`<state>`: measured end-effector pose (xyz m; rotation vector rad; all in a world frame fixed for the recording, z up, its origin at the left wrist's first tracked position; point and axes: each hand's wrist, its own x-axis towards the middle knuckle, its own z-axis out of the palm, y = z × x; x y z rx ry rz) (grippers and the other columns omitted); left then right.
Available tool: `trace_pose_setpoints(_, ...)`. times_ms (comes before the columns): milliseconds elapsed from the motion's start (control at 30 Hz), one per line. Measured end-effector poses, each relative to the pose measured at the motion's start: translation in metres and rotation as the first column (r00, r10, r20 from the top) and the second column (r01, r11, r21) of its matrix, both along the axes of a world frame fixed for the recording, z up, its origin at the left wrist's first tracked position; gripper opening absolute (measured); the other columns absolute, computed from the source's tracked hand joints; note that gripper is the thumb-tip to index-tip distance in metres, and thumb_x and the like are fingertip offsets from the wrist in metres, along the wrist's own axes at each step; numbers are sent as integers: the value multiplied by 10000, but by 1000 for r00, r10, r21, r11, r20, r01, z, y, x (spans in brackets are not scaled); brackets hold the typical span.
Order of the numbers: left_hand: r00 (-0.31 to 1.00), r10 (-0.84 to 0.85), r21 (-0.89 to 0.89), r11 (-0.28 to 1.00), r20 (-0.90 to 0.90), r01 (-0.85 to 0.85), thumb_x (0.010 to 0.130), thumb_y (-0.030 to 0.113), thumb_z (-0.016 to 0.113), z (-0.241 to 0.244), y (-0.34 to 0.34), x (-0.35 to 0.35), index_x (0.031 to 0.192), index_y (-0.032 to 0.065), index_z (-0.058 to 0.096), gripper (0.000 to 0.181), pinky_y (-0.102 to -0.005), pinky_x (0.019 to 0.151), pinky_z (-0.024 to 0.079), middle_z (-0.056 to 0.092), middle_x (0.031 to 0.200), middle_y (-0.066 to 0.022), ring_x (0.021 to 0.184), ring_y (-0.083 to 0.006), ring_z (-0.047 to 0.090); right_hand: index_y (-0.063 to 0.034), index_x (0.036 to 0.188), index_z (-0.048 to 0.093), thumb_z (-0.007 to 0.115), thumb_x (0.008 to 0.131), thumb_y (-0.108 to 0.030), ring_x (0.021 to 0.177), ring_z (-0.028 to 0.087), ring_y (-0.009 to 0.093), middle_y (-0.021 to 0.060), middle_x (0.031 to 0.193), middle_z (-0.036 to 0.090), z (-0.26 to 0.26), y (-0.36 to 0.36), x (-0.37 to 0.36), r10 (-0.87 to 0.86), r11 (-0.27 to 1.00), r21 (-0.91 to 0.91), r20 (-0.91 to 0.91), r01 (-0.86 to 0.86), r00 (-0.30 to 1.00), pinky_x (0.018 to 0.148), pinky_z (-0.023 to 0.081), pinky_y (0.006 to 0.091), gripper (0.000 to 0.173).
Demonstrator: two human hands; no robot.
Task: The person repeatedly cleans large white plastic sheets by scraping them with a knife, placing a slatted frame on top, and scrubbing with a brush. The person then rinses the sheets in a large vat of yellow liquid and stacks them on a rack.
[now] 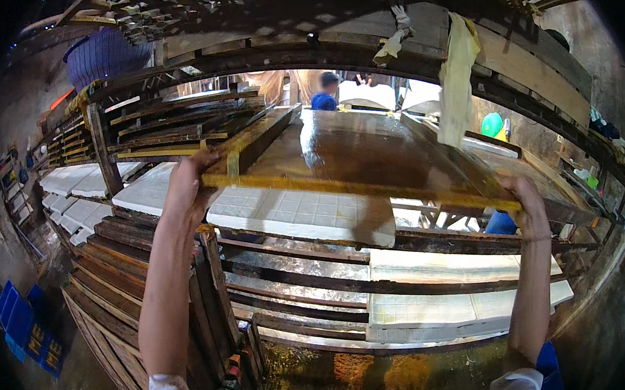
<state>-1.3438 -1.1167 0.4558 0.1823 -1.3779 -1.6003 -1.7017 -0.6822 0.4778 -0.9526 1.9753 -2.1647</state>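
Observation:
My left hand point(195, 184) grips the near left corner of a large wet wooden tray point(363, 148) with raised side rails. At its near right corner my right hand point(521, 194) is closed on the same edge. The tray is held out level in front of me, above a slatted wooden rack. Below its front edge lies a white slab point(303, 214) scored with a grid of squares, probably tofu. Another white slab point(146, 193) rests on the rack to the left, close to my left forearm. The fingers' undersides are partly hidden.
Wooden boards point(116, 257) are stacked at the left. More pale slabs point(424, 315) lie on the lower rack. A yellowish cloth point(459, 76) hangs from an upper beam, near the tray. A purple basket point(110, 59) stands at upper left. A person point(324, 96) is beyond the rack.

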Motion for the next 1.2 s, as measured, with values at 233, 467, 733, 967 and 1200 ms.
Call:
trace_pose_setpoints(233,766,641,-125,757,-48,-641,962,245,579,-11,-68,-50,1180,-30,632,355,-292,747,495,671,1034,-101,859,-166,614,36,1084,690,599,948,-272,880,633,405,227,976,683,2,-87,80,-214,826,152,-806,542,552,845,499,432,348)
trace_pose_setpoints(467,460,785,-455,259,-415,-852,992,233,441,-32,-101,-95,998,-40,531,288,-426,840,416,509,967,-200,893,-344,513,-26,999,620,636,890,-313,1023,486,362,132,1042,573,-39,-105,57,-247,717,-120,-965,687,90,882,393,488,308)
trace_pose_setpoints(733,411,860,-457,247,-304,-854,1030,447,417,-31,-140,-149,1162,-80,550,559,-488,984,355,534,1175,-308,1108,-434,481,-47,1159,614,640,910,-321,1110,504,377,147,1184,589,-54,-145,-21,-315,834,-198,-937,515,152,935,413,492,371)
trace_pose_setpoints(967,620,778,-741,475,102,-475,1081,257,348,-338,73,-108,1477,-8,308,478,-447,1135,302,330,1501,-179,1373,-289,368,8,1166,604,654,893,-175,1082,581,387,213,1136,618,-330,-13,51,33,964,244,-501,105,865,967,448,453,332)
trace_pose_setpoints(1200,432,25,-71,993,902,90,935,290,630,-593,292,-214,1396,-84,363,650,-438,1119,301,395,1436,-291,1346,-387,388,-62,1299,579,674,902,-394,1020,630,283,166,1161,644,-627,182,-83,-461,728,686,485,4,743,870,499,460,526)
